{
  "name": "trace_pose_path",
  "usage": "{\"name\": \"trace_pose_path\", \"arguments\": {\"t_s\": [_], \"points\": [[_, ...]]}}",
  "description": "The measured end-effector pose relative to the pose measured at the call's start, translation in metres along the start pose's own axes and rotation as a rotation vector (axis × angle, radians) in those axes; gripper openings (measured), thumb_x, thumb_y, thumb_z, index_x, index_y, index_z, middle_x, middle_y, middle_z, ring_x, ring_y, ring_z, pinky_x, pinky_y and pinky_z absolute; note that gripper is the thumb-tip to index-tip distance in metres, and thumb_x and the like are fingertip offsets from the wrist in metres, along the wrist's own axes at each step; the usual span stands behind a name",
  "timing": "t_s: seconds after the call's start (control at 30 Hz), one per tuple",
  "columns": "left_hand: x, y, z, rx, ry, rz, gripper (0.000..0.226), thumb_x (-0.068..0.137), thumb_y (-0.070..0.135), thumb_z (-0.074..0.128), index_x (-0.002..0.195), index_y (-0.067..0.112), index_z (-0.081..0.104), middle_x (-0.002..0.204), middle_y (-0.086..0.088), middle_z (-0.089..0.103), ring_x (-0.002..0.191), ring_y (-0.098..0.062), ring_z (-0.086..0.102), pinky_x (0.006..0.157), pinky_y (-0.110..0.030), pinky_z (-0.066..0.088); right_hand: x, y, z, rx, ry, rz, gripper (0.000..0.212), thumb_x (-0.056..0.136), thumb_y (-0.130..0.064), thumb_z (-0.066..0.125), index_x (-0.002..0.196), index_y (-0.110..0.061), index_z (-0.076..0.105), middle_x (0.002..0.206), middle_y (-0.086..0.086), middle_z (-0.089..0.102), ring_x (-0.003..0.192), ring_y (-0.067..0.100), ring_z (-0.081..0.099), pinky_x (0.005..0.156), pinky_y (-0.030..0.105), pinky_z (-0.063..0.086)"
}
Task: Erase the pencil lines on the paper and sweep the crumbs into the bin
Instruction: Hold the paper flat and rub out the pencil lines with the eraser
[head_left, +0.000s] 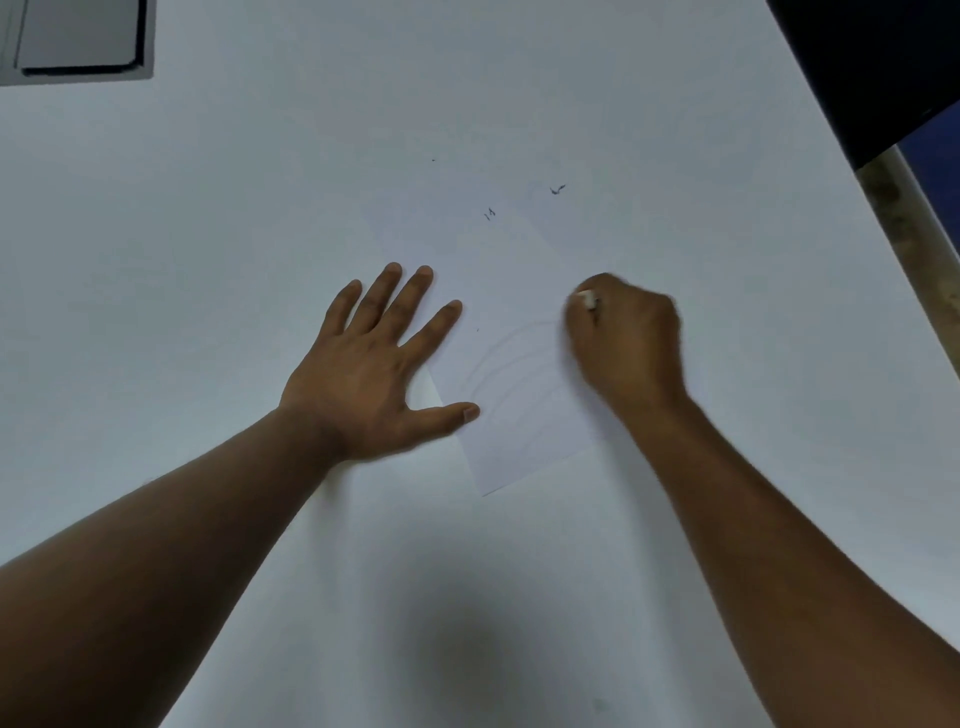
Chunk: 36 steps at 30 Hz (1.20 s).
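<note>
A white sheet of paper (519, 426) lies tilted on the white table (260, 208), with faint curved pencil lines (498, 364) on its lower half. My left hand (374, 364) lies flat with fingers spread on the sheet's left edge, pinning it. My right hand (623, 338) is closed on a small white eraser (588, 299), which touches the paper at its right side, just above the lines. Dark eraser crumbs (557, 189) and more crumbs (490, 213) lie near the paper's far end. No bin is in view.
A grey flat device or panel (78, 39) sits at the table's far left corner. A dark object (872, 67) fills the top right, beyond the table's right edge (852, 171). A shadow falls on the near table.
</note>
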<state>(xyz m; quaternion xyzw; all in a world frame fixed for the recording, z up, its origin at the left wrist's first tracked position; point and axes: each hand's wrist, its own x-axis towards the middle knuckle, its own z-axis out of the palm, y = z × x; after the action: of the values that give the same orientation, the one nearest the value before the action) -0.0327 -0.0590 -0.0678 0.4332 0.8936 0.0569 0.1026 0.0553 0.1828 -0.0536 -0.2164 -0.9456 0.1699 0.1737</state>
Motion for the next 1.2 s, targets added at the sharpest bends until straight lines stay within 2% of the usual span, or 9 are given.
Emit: {"name": "trace_pose_path", "arguments": {"t_s": [0.1, 0.27, 0.47, 0.53, 0.67, 0.8, 0.87, 1.07, 1.2], "points": [[0.0, 0.0, 0.0, 0.003, -0.004, 0.0, 0.1, 0.084, 0.094, 0.016, 0.165, 0.038, 0.001, 0.173, 0.002, -0.014, 0.158, -0.02, -0.02, 0.128, -0.05, -0.005, 0.014, 0.025, -0.007, -0.018, 0.035, 0.175, 0.034, 0.085, -0.031, 0.043, 0.081, -0.011, 0.07, 0.075, 0.008, 0.071, 0.07, 0.03, 0.066, 0.063, 0.032, 0.048], [0.0, -0.001, 0.001, 0.0, 0.029, 0.01, 0.101, 0.084, 0.094, 0.015, 0.165, 0.034, 0.008, 0.174, -0.001, -0.008, 0.159, -0.022, -0.015, 0.129, -0.052, 0.0, -0.014, -0.027, 0.009, 0.13, -0.046, -0.024, 0.029, 0.09, -0.027, 0.047, 0.078, -0.008, 0.067, 0.064, 0.009, 0.066, 0.059, 0.032, 0.062, 0.057, 0.037, 0.051], [0.0, -0.001, 0.0, -0.015, 0.021, 0.013, 0.101, 0.084, 0.094, 0.014, 0.165, 0.035, 0.007, 0.174, 0.0, -0.009, 0.158, -0.02, -0.018, 0.129, -0.052, 0.0, 0.014, 0.021, -0.004, 0.005, 0.069, 0.174, 0.034, 0.085, -0.029, 0.041, 0.077, -0.009, 0.067, 0.069, 0.009, 0.069, 0.063, 0.031, 0.064, 0.059, 0.032, 0.046], [0.0, -0.001, 0.001, -0.02, 0.029, 0.016, 0.1, 0.084, 0.094, 0.016, 0.165, 0.035, 0.009, 0.174, 0.0, -0.008, 0.158, -0.02, -0.018, 0.128, -0.052, 0.001, 0.009, 0.007, 0.0, 0.052, 0.096, 0.125, 0.036, 0.085, -0.031, 0.04, 0.075, -0.01, 0.068, 0.067, 0.009, 0.069, 0.061, 0.03, 0.063, 0.057, 0.03, 0.044], [0.0, -0.002, 0.002, -0.01, 0.034, 0.017, 0.1, 0.085, 0.093, 0.017, 0.165, 0.034, 0.009, 0.174, 0.0, -0.009, 0.158, -0.02, -0.018, 0.128, -0.053, 0.002, -0.017, -0.037, 0.016, 0.106, -0.021, 0.001, 0.037, 0.09, -0.031, 0.038, 0.075, -0.011, 0.066, 0.063, 0.006, 0.065, 0.056, 0.029, 0.06, 0.054, 0.032, 0.049], [0.0, -0.002, 0.003, -0.03, 0.036, 0.019, 0.099, 0.085, 0.093, 0.021, 0.165, 0.035, 0.011, 0.174, 0.001, -0.008, 0.159, -0.02, -0.016, 0.128, -0.054, 0.002, -0.003, 0.004, 0.004, -0.016, 0.091, 0.156, 0.031, 0.088, -0.026, 0.044, 0.075, -0.01, 0.067, 0.065, 0.011, 0.067, 0.059, 0.034, 0.063, 0.054, 0.033, 0.048], [0.0, -0.002, 0.003, -0.036, 0.039, 0.022, 0.099, 0.085, 0.093, 0.021, 0.165, 0.035, 0.012, 0.174, 0.001, -0.007, 0.159, -0.02, -0.016, 0.128, -0.054, 0.002, 0.005, 0.021, -0.005, -0.001, 0.112, 0.232, 0.03, 0.087, -0.025, 0.045, 0.074, -0.008, 0.065, 0.065, 0.008, 0.067, 0.06, 0.028, 0.063, 0.055, 0.033, 0.049], [0.0, -0.002, 0.003, -0.038, 0.055, 0.027, 0.099, 0.086, 0.093, 0.021, 0.165, 0.033, 0.015, 0.174, -0.001, -0.004, 0.159, -0.022, -0.013, 0.128, -0.054, 0.003, -0.011, -0.001, 0.002, 0.076, 0.02, 0.067, 0.029, 0.091, -0.026, 0.045, 0.078, -0.009, 0.065, 0.064, 0.008, 0.064, 0.059, 0.031, 0.06, 0.057, 0.038, 0.051], [0.0, -0.002, 0.003, -0.032, 0.041, 0.027, 0.099, 0.085, 0.093, 0.018, 0.165, 0.034, 0.013, 0.174, -0.001, -0.005, 0.159, -0.022, -0.014, 0.128, -0.054, 0.003, 0.01, 0.031, -0.014, 0.022, 0.083, 0.146, 0.031, 0.09, -0.027, 0.045, 0.081, -0.01, 0.069, 0.07, 0.008, 0.069, 0.064, 0.03, 0.064, 0.061, 0.035, 0.051]]}}
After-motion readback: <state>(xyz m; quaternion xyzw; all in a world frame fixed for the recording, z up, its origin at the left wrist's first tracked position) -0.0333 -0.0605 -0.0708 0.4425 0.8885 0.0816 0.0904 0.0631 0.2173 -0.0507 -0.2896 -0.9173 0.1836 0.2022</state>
